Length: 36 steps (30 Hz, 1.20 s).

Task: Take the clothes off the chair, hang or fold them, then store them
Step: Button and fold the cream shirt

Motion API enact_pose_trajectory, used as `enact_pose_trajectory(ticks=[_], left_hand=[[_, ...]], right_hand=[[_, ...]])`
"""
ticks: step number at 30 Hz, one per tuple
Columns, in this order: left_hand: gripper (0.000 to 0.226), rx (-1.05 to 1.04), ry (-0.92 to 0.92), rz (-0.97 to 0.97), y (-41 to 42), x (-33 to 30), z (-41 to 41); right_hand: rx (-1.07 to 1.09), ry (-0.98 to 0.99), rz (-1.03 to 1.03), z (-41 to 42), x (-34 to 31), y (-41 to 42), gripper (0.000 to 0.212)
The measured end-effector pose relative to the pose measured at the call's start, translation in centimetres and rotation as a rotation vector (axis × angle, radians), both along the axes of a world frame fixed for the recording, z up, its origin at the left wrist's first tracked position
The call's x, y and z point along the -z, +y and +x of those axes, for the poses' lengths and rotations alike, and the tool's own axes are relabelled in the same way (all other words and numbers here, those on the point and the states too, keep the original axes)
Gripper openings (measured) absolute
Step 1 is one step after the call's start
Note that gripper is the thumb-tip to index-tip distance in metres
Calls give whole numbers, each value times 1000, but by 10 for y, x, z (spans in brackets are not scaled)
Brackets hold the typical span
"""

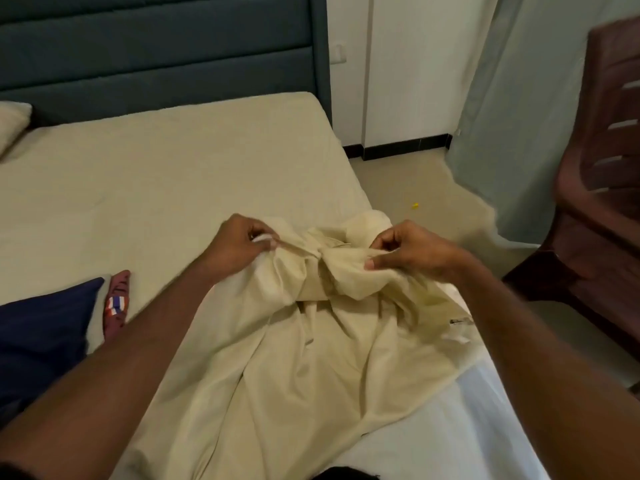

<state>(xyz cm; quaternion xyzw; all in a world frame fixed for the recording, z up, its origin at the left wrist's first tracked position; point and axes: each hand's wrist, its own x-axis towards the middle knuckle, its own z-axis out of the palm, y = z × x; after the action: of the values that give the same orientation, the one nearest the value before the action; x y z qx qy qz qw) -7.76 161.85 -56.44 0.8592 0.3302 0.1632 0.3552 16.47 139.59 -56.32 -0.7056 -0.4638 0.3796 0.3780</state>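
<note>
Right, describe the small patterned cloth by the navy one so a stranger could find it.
Start at the bed with the beige sheet and go to its near left side, where a navy garment lies. The patterned cloth pokes out from the navy's right edge: maroon, with a red, white and blue striped patch, the only multicoloured piece there.

Cream garment (pixel 304 358), beige bedsheet (pixel 156 174), teal headboard (pixel 156 46), navy cloth (pixel 41 334), brown chair (pixel 602 188).

- Cream garment (pixel 311 358): thin, matt, creased cloth.
- Bed (pixel 156 174): matt, smooth sheet.
- Headboard (pixel 156 53): padded teal fabric.
- Chair (pixel 602 202): brown, slightly glossy plastic.
</note>
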Motion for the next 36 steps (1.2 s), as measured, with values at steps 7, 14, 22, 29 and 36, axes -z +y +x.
enact_pose_trajectory(ticks=[7, 14, 22, 29, 36], left_hand=[[13, -340, -773, 717, -20, -96, 41], [21, -206, -490, 513, -115, 57, 3], [15, -371, -485, -123, -197, 106, -11], [22, -504, -508, -282, -200, 101, -4], [20, -485, -533, -264, -202, 96, -2]], right_hand=[[597, -450, 870, -16, -87, 43, 11], [603, -596, 280, -114, 57, 5, 14], [568, -97, -3, -131, 79, -32, 9], [566, 19, 29, -135, 85, -41, 8], [496, 122, 122, -137, 86, -39, 14]])
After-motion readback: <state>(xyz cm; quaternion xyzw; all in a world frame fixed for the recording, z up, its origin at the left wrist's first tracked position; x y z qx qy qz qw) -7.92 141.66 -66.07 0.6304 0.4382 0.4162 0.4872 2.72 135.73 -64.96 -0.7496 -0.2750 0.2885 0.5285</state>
